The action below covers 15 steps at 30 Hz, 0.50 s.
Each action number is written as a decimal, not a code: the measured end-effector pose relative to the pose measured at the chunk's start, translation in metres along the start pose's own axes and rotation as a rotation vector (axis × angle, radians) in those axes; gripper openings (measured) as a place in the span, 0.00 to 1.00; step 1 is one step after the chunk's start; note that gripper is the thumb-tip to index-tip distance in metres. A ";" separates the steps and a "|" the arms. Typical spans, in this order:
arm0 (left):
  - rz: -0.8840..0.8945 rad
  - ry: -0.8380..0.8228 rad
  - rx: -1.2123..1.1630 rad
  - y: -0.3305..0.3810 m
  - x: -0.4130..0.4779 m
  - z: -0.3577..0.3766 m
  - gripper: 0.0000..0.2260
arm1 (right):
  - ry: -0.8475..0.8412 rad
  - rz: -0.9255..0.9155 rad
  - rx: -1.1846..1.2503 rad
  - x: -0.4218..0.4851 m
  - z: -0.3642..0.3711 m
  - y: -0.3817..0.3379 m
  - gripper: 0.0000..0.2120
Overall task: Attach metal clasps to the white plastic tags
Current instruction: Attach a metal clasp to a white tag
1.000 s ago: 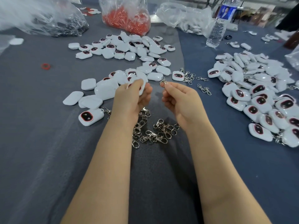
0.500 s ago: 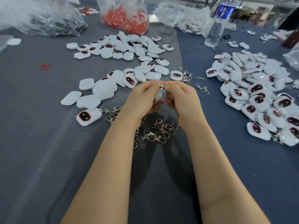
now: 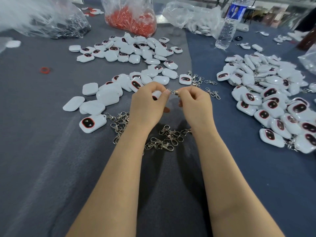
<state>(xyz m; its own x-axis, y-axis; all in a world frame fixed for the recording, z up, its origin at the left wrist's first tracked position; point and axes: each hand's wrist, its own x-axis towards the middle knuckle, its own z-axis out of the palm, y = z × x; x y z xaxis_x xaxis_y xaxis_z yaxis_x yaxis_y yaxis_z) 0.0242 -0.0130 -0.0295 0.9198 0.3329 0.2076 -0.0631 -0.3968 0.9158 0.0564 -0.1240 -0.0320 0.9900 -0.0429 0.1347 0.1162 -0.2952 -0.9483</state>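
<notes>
Mostly hidden under fingers of left hand [image 3: 147, 105]: white tag [image 3: 157, 95]. Too small to tell whether clasp [image 3: 173, 92], pinched by right hand [image 3: 196, 104], hooked on. Partly hidden behind forearms [image 3: 220, 168]: loose clasps [image 3: 164, 139]. Cut off at top: water bottle [image 3: 227, 28], blurred clear bag [image 3: 34, 17].

white tags [image 3: 109, 96] with black, red-rimmed windows – silver clasps [image 3: 162, 141] – grey cloth [image 3: 42, 151]

Left hand [image 3: 147, 106], right hand [image 3: 195, 104] closer together

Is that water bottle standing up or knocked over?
Upright: the water bottle stands on its base on the table, its top cut off by the frame.
</notes>
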 end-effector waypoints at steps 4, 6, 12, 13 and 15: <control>0.015 0.011 0.045 0.000 0.000 0.000 0.05 | -0.013 -0.114 -0.116 -0.001 0.001 0.001 0.06; 0.044 0.026 0.118 0.000 -0.001 0.001 0.05 | -0.041 -0.188 -0.143 -0.003 0.003 0.000 0.06; 0.095 0.018 0.252 0.002 -0.003 0.003 0.05 | -0.048 -0.279 -0.288 -0.007 0.004 0.001 0.04; 0.099 0.017 0.246 0.003 -0.004 0.003 0.04 | -0.046 -0.261 -0.286 -0.007 0.003 0.000 0.04; 0.091 0.020 0.198 0.004 -0.004 0.002 0.04 | -0.032 -0.208 -0.244 -0.006 0.002 -0.001 0.05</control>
<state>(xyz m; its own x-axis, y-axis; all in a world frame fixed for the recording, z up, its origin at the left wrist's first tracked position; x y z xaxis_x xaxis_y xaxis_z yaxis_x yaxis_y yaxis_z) 0.0211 -0.0177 -0.0275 0.9059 0.3038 0.2951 -0.0666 -0.5858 0.8077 0.0506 -0.1211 -0.0328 0.9496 0.0709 0.3054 0.2970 -0.5153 -0.8039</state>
